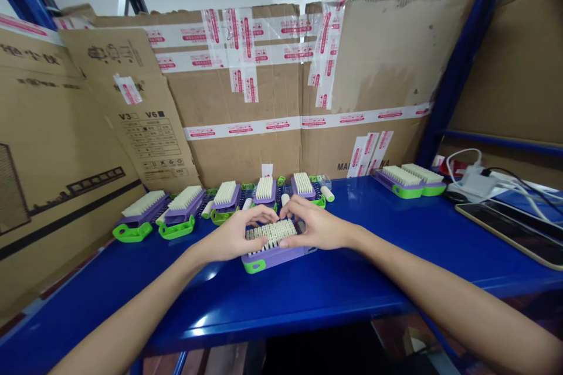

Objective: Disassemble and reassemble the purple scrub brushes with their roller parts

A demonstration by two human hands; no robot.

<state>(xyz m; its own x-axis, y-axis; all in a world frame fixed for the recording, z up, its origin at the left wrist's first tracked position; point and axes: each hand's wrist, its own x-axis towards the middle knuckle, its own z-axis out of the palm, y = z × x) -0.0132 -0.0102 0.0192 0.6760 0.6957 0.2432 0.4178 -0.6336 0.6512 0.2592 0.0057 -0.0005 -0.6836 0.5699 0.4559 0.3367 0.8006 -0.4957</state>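
At the near middle of the blue shelf, seen from the head camera with six o'clock toward the wearer, a purple case lies under both hands. Its long axis runs from about eight o'clock to two, the left end a little nearer the wearer. From the left hand its cream peg block lies toward three o'clock; from the right hand, toward nine. Neither hand is nearer, since both touch it; the left is closest to the green end cap. Each hand grasps the block between a thumb on its near part and fingers curled at its far edge; how hard they press I cannot tell.

The case bears that block, dense with pegs, on its top. From it, the row of five rear cases stretches from ten o'clock to half past twelve, each topped by a ribbed cream block. Two more cases lie side by side at two o'clock, likewise filled on top. Near three o'clock are white adapters and a phone-like slab.
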